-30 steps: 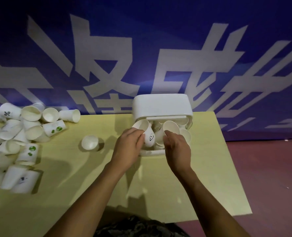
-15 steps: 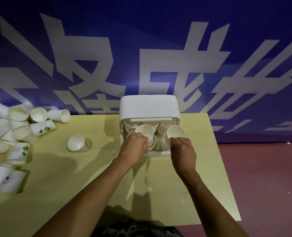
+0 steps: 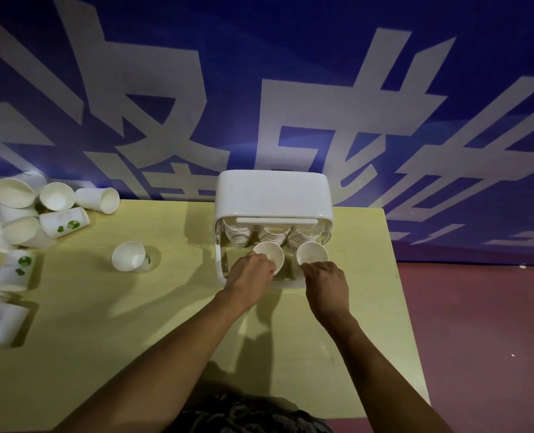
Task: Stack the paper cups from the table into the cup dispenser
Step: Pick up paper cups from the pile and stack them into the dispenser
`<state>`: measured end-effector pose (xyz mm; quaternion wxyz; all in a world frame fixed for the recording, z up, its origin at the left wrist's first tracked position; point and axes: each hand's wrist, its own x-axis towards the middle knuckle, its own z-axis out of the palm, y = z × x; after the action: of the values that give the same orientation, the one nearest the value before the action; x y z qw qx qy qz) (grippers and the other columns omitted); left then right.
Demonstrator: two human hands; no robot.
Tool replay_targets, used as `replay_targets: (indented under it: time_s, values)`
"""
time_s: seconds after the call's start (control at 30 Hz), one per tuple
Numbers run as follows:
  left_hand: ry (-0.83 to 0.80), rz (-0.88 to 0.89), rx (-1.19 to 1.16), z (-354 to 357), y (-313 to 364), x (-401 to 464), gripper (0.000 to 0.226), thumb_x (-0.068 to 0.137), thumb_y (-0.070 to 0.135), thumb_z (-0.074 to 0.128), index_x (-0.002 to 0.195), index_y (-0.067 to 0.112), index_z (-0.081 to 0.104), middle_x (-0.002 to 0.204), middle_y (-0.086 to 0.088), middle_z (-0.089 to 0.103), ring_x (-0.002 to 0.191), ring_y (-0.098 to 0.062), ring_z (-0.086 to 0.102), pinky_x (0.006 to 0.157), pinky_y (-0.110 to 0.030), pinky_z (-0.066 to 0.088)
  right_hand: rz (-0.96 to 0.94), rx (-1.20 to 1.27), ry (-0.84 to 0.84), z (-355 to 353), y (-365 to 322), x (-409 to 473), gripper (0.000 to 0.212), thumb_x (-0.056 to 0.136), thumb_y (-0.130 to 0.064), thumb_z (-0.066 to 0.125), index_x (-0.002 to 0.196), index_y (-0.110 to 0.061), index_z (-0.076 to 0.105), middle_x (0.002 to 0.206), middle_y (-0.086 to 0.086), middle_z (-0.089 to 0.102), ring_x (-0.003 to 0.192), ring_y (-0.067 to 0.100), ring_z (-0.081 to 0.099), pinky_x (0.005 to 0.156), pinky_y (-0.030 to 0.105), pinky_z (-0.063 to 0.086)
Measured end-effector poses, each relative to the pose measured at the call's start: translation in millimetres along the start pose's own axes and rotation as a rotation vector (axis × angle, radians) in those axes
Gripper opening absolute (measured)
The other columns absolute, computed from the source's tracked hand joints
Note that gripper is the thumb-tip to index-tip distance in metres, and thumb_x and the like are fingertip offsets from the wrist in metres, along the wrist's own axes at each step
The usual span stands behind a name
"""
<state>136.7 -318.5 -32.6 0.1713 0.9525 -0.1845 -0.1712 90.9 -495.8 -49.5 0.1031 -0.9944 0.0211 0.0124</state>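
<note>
Seen from above: a pale yellow counter (image 3: 103,323) filling the lower and middle frame, backed by a blue wall banner (image 3: 290,89) with large white characters. At centre, against the banner, stood a white cup dispenser (image 3: 273,192) with rounded top, its front open toward the viewer. Inside, at the back, lay three rows of nested paper cups (image 3: 270,235), rims facing forward.

Left hand (image 3: 250,276), at frame centre, reached into the dispenser's opening, fingers curled round the side of a white cup (image 3: 270,254), mouth toward the viewer. Right hand (image 3: 326,284), just to its right, pinched the lower rim of a second white cup (image 3: 312,253), also inside the opening. Both cups sat side by side in front of the nested rows; whether touching those rows, could not tell.

Left of centre on the counter lay a lone cup (image 3: 128,256) on its side, with green marks. At the far left edge sprawled a loose pile of cups (image 3: 25,220), some plain, some with green print. Reddish floor (image 3: 478,339) at right.
</note>
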Motion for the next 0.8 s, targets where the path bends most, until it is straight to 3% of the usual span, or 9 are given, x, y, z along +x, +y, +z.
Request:
replay_targets:
  time_s: [0.13, 0.27, 0.5, 0.8]
  values:
    - [0.138, 0.004, -0.144, -8, -5, -11, 0.025, 0.094, 0.025, 0.052, 0.112, 0.017, 0.067, 0.115, 0.001, 0.061, 0.108, -0.020, 0.052, 0.086, -0.031, 0.045, 0.018, 0.058, 0.069, -7, -13, 2, 0.014, 0.079, -0.013, 0.071, 0.092, -0.020, 0.071, 0.088, -0.002, 0.071, 0.086, 0.029, 0.061, 0.070, 0.035, 0.046]
    - [0.257, -0.074, -0.189, -20, -36, -38, 0.022, 0.093, 0.026, 0.051, 0.109, 0.022, 0.067, 0.111, 0.007, 0.062, 0.101, -0.016, 0.055, 0.082, -0.030, 0.048, -0.100, 0.202, 0.099, -8, -49, 1, 0.015, 0.082, -0.011, 0.070, 0.096, -0.018, 0.070, 0.091, -0.001, 0.070, 0.085, 0.027, 0.058, 0.071, 0.037, 0.049]
    - [0.363, -0.328, -0.170, -38, -138, -102, 0.020, 0.092, 0.027, 0.055, 0.106, 0.019, 0.067, 0.103, 0.002, 0.067, 0.093, -0.020, 0.061, 0.072, -0.033, 0.051, -0.319, 0.267, -0.065, 14, -146, 0, 0.017, 0.084, -0.013, 0.066, 0.099, -0.018, 0.072, 0.094, -0.001, 0.070, 0.084, 0.025, 0.061, 0.068, 0.033, 0.050]
    - [0.440, -0.635, -0.212, -62, -274, -175, 0.021, 0.089, 0.026, 0.058, 0.107, 0.018, 0.068, 0.103, -0.003, 0.068, 0.093, -0.024, 0.061, 0.073, -0.031, 0.049, -0.444, 0.266, -0.217, 52, -277, 13, 0.023, 0.089, -0.014, 0.060, 0.110, -0.016, 0.069, 0.107, 0.000, 0.069, 0.103, 0.024, 0.060, 0.074, 0.032, 0.049]
